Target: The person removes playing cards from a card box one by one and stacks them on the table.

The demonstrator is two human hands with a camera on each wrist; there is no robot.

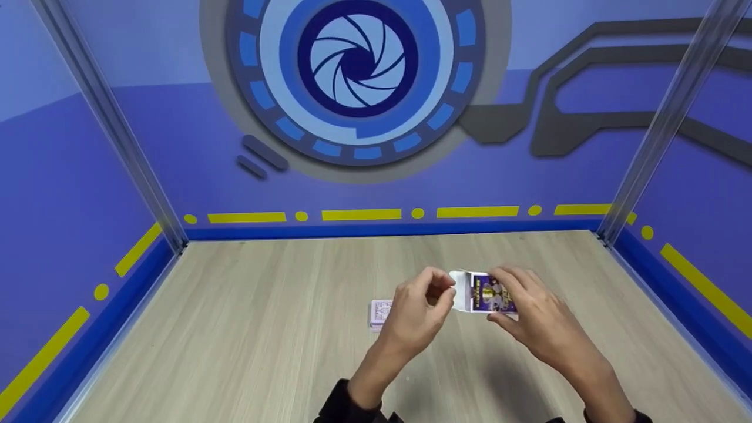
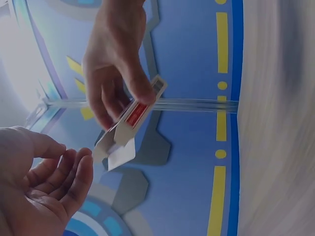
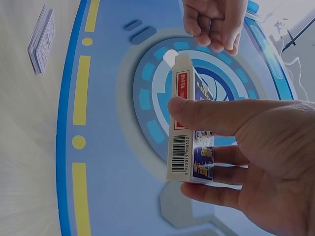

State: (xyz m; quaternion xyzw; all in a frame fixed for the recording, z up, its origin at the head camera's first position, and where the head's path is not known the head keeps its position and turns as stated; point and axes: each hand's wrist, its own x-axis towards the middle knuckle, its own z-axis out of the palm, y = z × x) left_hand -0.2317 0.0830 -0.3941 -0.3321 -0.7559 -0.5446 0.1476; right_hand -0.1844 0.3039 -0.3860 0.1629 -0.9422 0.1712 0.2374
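The right hand (image 1: 543, 320) holds a card box (image 1: 484, 292) up off the wooden surface (image 1: 247, 329), its thumb pressed along one narrow side and its fingers (image 3: 216, 174) curled against the opposite broad face, so the box is clamped between them. The box's flap end, towards the left hand, stands open, with the white tuck flap (image 2: 120, 152) hanging loose. The left hand (image 1: 417, 317) hovers just beside that open end; its fingers are loosely curled and hold nothing.

The box looks like thin printed cardboard: light, stiff along its edges but easy to dent on the broad faces, and probably a little slick from the glossy print. Holding it across the narrow sides, as the right hand does, seems the firmest grip; the flap is the weak part and would crease if pulled hard.

A deck of cards (image 1: 380, 312) lies flat on the surface, left of the box and just beyond the left hand, touched by neither hand.
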